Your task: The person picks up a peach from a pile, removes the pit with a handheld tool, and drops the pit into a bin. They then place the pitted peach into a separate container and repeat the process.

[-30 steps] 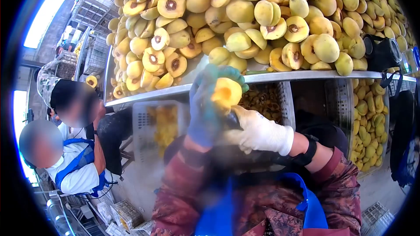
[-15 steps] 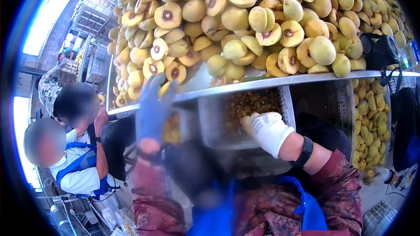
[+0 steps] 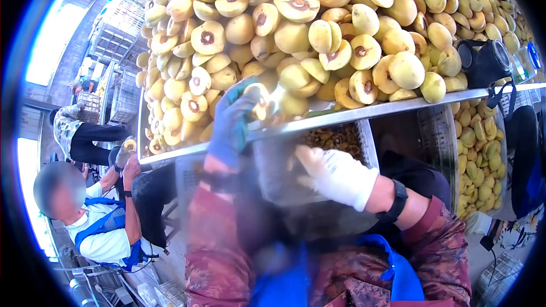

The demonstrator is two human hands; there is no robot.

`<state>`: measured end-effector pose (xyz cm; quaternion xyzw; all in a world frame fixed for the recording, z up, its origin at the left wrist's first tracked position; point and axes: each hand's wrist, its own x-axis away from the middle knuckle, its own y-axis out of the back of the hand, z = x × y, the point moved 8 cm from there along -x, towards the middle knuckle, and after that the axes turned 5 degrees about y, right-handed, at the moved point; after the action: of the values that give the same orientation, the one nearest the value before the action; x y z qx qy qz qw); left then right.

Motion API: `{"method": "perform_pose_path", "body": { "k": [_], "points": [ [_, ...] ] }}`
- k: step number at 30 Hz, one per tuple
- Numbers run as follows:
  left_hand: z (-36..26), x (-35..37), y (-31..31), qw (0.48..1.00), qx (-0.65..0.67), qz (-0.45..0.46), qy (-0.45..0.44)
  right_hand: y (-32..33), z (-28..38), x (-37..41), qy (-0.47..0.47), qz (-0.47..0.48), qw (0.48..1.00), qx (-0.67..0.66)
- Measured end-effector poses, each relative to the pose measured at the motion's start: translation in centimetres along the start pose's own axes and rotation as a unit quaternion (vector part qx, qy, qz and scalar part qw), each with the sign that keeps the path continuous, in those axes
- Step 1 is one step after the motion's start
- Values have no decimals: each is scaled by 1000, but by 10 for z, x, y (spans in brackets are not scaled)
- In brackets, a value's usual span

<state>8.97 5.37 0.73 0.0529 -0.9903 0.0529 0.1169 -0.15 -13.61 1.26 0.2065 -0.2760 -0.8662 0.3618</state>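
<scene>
My left hand (image 3: 234, 115), in a blue-grey glove, is at the table's near edge with its fingers closed around a yellow peach half (image 3: 260, 101). The cut face with its brown centre shows. My right hand (image 3: 335, 176), in a white glove, hovers over the near side of a bin (image 3: 369, 145) holding brown-and-yellow scraps (image 3: 335, 139). Its fingers are curled and blurred; what lies between them, if anything, I cannot make out. Ahead of both hands, a large heap of halved yellow peaches (image 3: 301, 5) covers the metal-edged table (image 3: 318, 120).
A black respirator mask (image 3: 483, 62) lies at the table's right edge. Below it stands a crate of peach halves (image 3: 479, 159). On the left a person in a white shirt and blue apron (image 3: 108, 222) sits at the table, with another person (image 3: 85, 131) beyond. Stacked crates (image 3: 116, 40) stand farther back.
My left hand has moved right along the table edge and now holds a peach half. My right hand has shifted slightly left, its fingers a little more spread. The view has shifted slightly.
</scene>
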Motion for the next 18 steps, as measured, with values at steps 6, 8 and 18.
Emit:
{"method": "perform_pose_path", "body": {
  "k": [6,8,18],
  "points": [
    [8,62,-19,974,222,14,35,24,6,-8,-36,-93,986,-133],
    [6,74,-22,996,86,20,-27,25,11,-12,-41,-82,987,-134],
    [-1,96,-47,956,-232,9,-177,8,7,-7,-47,-70,995,-61]
  ]
}}
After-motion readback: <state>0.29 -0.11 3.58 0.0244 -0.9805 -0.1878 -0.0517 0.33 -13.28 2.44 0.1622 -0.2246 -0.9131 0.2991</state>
